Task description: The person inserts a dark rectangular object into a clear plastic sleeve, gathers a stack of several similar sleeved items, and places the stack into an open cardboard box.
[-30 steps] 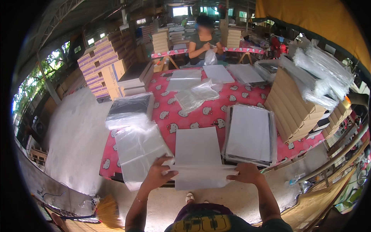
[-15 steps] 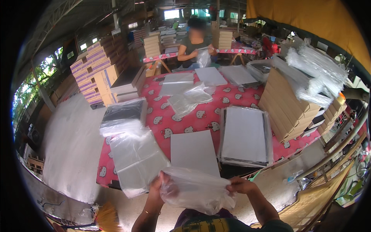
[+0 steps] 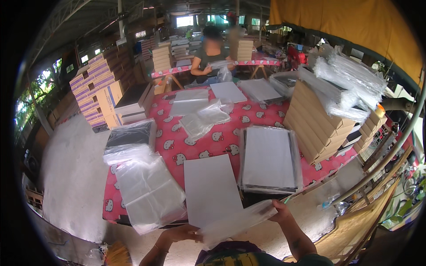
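white sheet (image 3: 211,188) lies flat on the pink patterned surface (image 3: 199,144), near end toward the wearer; taken as landmark.

clear plastic bag (image 3: 237,221) hangs slantwise at the near end of the white sheet, covering part of that end. right hand (image 3: 279,210) is clamped on the bag's far corner, right of the white sheet's near end. left hand (image 3: 184,232) is by the bag's other end, just below the white sheet's near left corner; blur there, cannot tell whether its fingers are together on the film or apart.

risks, as judged:
- film looks thin and limp; a weak hold on the left would let that end fold or slip.
- bag so close over the white sheet: a low sweep could drag or crease the near end, static possibly helping.
- pile of clear bags (image 3: 151,190) sits tight against the white sheet's left side; a snag there could shift both.
- wrapped stack (image 3: 270,159) is just right of the white sheet; a wide right elbow or wrist could nudge it.
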A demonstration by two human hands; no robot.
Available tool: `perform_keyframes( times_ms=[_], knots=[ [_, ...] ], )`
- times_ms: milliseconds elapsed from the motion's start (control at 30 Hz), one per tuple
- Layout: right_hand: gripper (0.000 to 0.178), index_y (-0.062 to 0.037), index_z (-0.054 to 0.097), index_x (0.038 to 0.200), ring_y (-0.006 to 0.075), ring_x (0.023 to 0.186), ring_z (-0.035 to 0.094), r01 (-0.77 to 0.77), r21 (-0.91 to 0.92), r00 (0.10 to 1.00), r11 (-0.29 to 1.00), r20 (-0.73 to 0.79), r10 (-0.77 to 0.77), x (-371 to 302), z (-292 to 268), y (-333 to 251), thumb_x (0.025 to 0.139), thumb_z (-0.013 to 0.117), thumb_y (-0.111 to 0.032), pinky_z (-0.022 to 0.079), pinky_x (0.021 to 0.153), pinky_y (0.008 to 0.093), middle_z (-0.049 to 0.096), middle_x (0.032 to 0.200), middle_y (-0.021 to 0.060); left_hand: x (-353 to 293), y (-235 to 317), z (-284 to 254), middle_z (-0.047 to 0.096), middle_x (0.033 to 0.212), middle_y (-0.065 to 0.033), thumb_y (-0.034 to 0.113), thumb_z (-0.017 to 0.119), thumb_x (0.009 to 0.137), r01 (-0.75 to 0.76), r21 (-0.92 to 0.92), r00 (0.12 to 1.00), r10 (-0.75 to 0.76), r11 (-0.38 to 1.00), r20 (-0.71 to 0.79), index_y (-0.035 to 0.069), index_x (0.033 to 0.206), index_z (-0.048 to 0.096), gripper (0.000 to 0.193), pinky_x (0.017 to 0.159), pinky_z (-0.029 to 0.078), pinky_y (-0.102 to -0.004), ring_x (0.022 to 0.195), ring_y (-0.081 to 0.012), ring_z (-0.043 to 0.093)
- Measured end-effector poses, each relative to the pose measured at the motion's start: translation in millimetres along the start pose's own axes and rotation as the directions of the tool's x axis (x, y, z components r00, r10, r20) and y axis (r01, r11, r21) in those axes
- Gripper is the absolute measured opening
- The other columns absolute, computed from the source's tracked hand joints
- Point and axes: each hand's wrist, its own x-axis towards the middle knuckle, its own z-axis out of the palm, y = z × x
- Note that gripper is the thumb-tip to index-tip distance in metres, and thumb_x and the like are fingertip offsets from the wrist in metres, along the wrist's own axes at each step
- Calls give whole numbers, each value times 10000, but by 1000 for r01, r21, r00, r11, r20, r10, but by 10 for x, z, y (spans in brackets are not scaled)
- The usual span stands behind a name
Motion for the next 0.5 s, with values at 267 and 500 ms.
perform_keyframes(
  times_ms=[267, 500],
  knots=[
    [526, -28, 450, 1342, 170, 746, 633, -345, -818, 873, 459, -460, -164, -40, -457, 887, 842, 596, -96, 520, 618, 300, 639, 880, 113, 164, -922, 405, 557, 676, -71, 19, 488, 818, -160, -268, 577, -130, 950, -807, 10, 1131, 535, 316, 496, 465, -277, 574, -126, 547],
    [483, -37, 501, 1310, 175, 629, 625, -326, -919, 791, 220, -393, -469, 33, -434, 1336, 830, 548, -8, 524, 572, 314, 613, 815, 144, 385, -1071, 731, 593, 710, -77, 29, 446, 852, -130, -217, 310, -168, 967, -936, 1, 1319, 486, 470, 447, 397, -259, 517, -126, 505]
  ],
)
